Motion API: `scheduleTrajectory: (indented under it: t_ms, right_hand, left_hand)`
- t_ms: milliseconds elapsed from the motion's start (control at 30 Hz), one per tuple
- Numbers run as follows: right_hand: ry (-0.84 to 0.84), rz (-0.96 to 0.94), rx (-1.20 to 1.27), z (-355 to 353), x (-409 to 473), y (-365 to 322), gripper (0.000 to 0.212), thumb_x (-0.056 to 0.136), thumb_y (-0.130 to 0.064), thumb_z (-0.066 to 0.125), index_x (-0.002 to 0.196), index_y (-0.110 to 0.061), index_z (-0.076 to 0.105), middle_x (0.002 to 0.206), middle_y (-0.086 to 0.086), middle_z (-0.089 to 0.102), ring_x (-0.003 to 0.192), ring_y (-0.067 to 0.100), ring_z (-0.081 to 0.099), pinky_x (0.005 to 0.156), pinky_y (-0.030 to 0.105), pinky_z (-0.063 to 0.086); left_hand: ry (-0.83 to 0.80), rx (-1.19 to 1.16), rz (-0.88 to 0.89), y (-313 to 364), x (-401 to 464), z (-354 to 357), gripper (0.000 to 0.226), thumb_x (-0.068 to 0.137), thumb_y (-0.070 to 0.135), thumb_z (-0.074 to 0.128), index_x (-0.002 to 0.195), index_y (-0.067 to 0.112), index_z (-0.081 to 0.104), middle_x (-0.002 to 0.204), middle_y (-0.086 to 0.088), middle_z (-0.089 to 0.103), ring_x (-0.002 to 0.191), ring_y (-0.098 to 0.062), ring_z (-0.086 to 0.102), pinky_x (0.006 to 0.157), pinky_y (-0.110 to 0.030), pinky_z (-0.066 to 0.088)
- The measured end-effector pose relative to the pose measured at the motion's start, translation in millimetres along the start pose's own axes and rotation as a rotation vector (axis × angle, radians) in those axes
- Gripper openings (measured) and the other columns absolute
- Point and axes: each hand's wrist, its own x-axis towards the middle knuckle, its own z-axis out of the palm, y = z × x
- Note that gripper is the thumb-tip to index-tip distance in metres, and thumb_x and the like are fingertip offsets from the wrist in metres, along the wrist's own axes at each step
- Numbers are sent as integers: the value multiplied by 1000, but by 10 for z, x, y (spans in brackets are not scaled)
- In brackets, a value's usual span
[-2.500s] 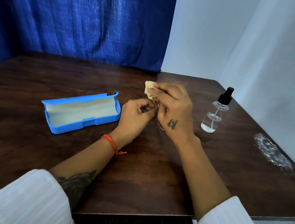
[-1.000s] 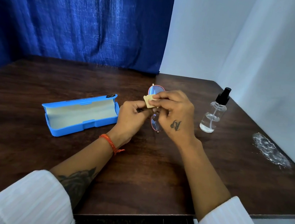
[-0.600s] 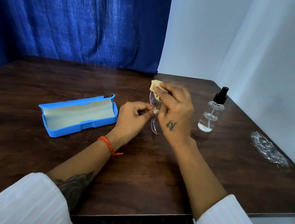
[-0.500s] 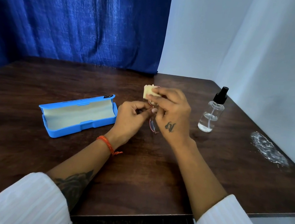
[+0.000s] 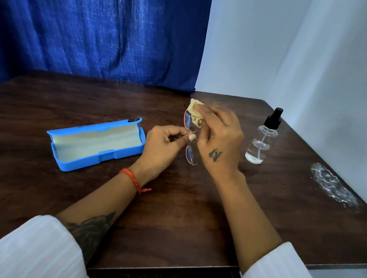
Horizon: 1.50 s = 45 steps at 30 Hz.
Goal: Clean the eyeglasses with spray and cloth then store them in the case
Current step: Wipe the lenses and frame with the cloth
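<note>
- A blue curtain (image 5: 95,23) and a pale wall (image 5: 302,49) stood behind a dark wooden table (image 5: 180,218).
- Two forearms in rolled white sleeves (image 5: 34,252) reached in from the near edge and met over the middle of the table.
- A blue case (image 5: 96,143) lay open on the table, left of the hands and apart from them, its pale lining facing up.
- A clear spray bottle (image 5: 262,138) with a black pump top stood upright to the right, near the right hand but not touching it.
- A whitish smear (image 5: 332,185) marked the table's right edge.
- The left hand (image 5: 163,148) had its fingers curled and pinched the eyeglasses (image 5: 188,135) at about the bridge, between the two lenses.
- The right hand (image 5: 220,140) pinched a small yellow cloth (image 5: 195,114) against the farther lens; its fingers were motion-blurred.
- The eyeglasses stood on end between the hands; the right hand hid part of the nearer lens, and the temples could not be made out.
</note>
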Motion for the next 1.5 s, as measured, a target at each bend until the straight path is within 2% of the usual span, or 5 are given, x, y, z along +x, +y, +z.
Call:
scheduleTrajectory:
  t_ms: [467,733,1000,1233,1500]
  right_hand:
    - [-38,31,120,8,-14,20,11,56,2,60,58,-5,69,71,5,70,70,23,64,65,27,49]
    - [3,11,-17,25,-8,-4,35,74,4,53,104,-3,70,96,12,67,89,25,60,86,12,36]
    - [-112,-90,159,19,-29,41,24,66,8,63,78,-9,76,87,5,70,83,23,63,77,25,50]
    - [-2,429,382,-207,26,158,40,71,8,60,87,-27,71,84,-15,67,80,3,65,74,20,51]
    - [-261,171,251,-138,-47,34,23,77,4,63,91,-13,69,89,-7,68,82,1,60,74,15,48]
  left_hand:
    - [11,-18,2,29,-5,8,16,83,6,63,95,13,70,89,-12,71,90,-21,66,86,-39,53]
    - [-7,40,48,35,-20,-1,11,83,9,64,91,8,72,90,-13,70,89,-27,65,86,-43,52]
    - [56,-48,24,-13,29,-12,16,80,8,66,94,12,71,89,-14,72,91,-25,66,84,-43,52]
    - [93,-205,23,79,77,-59,9,83,3,63,87,5,71,73,8,70,74,2,62,70,-11,46]
    - [94,-243,70,103,77,-105,15,83,1,61,87,12,71,74,13,73,82,-3,65,77,-17,51]
